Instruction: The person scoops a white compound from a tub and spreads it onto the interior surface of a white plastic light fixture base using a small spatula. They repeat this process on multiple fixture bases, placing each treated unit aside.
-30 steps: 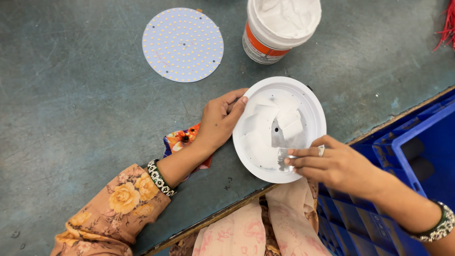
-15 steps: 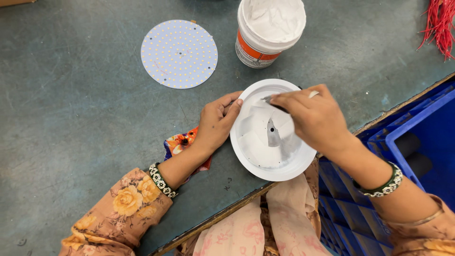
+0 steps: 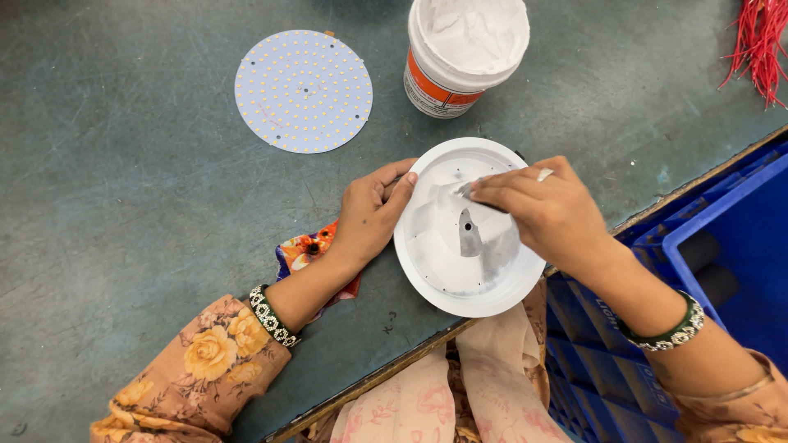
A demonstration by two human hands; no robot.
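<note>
Down on the grey-green worktable (image 3: 123,164), a round white lamp housing (image 3: 460,287) sits near the front edge, its inside smeared with white paste around a small grey slot in the middle. The left hand (image 3: 369,213) grips the housing's left rim, fingers curled over the edge and thumb against the outside. The right hand (image 3: 546,209) reaches over the dish from the right, its fingertips pinched narrow on a small flat spreader (image 3: 464,190) that touches the paste inside. Behind the housing stands an open white tub of paste (image 3: 468,49) with an orange band. To the left of the tub lies a round LED board (image 3: 303,91), well apart from both hands. Blue plastic crates (image 3: 722,246) stand just beyond the table edge on the right.
</note>
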